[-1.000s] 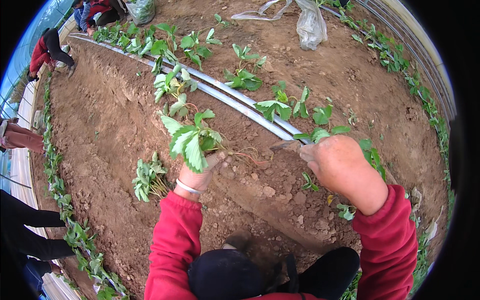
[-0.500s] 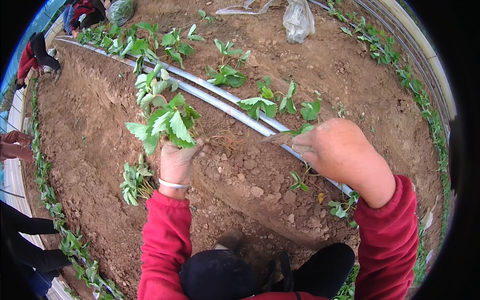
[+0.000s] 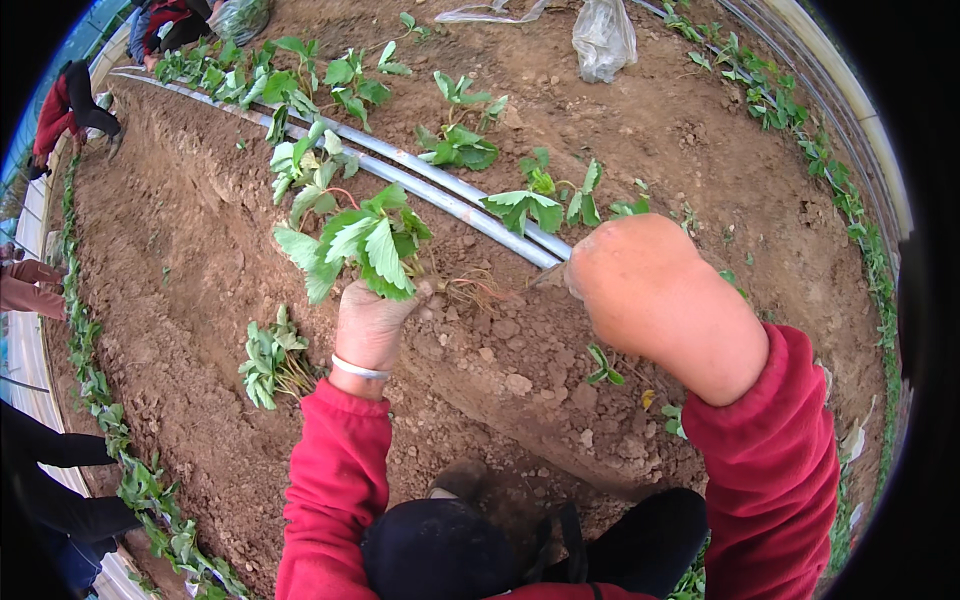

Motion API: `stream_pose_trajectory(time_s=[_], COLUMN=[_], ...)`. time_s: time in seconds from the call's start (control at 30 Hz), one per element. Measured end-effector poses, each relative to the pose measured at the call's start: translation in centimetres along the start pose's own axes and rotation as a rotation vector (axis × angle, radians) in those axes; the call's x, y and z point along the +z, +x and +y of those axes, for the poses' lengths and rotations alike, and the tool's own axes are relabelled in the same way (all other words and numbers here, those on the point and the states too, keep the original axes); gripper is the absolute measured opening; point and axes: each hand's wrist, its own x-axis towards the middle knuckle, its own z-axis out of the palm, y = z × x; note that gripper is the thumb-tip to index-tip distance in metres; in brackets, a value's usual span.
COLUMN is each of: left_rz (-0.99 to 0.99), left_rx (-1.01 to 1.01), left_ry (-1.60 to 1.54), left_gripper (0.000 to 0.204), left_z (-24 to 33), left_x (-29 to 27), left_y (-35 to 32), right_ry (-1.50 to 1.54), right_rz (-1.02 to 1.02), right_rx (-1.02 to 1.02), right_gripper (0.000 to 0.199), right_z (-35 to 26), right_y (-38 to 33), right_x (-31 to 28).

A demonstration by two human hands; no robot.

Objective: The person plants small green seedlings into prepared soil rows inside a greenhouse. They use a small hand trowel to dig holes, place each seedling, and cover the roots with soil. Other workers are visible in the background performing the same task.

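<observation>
Left hand point(image 3: 375, 318): fingers closed on the base of a leafy seedling point(image 3: 375, 245). Leaves spread on the far side of the fingers, over the knuckles and out to the left; thin reddish roots point(image 3: 475, 288) stick out to the right of the fingertips, just over the soil point(image 3: 470, 400). White bracelet point(image 3: 360, 368) on left wrist.

Right hand point(image 3: 612, 275): to the right of the roots, apart from them, back of hand up, beside the near end of the visible stretch of two grey pipes point(image 3: 440, 195). Its fingers are mostly hidden, can't tell whether wide or narrow, or what they hold.

Loose bunch of seedlings point(image 3: 275, 358) lies on the soil left of the left hand, not touching it. Small sprout point(image 3: 603, 366) on the near side of the right hand. More plants point(image 3: 460, 145) on the far side of the pipes. Clear plastic bag point(image 3: 604, 45) at far right.
</observation>
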Motion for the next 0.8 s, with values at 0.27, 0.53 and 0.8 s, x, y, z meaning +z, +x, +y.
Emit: stream_pose_trajectory(time_s=[0.27, 0.53, 0.8], left_rz=[-0.068, -0.183, -0.134], left_rx=[-0.026, 0.095, 0.113], left_ry=[0.084, 0.191, 0.378], left_gripper=[0.033, 0.037, 0.010], left_z=[-0.3, -3.4, -4.1], left_x=[2.3, 4.0, 5.7], left_y=[2.1, 3.6, 3.7], right_ry=[-0.035, 0.050, 0.063], right_rz=[-0.261, -0.090, -0.074], right_rx=[0.002, -0.056, -0.031], right_gripper=[0.015, 0.009, 0.010], right_z=[-1.6, -0.3, 0.0], right_y=[4.9, 0.7, -1.4], right_x=[2.5, 7.4, 8.3])
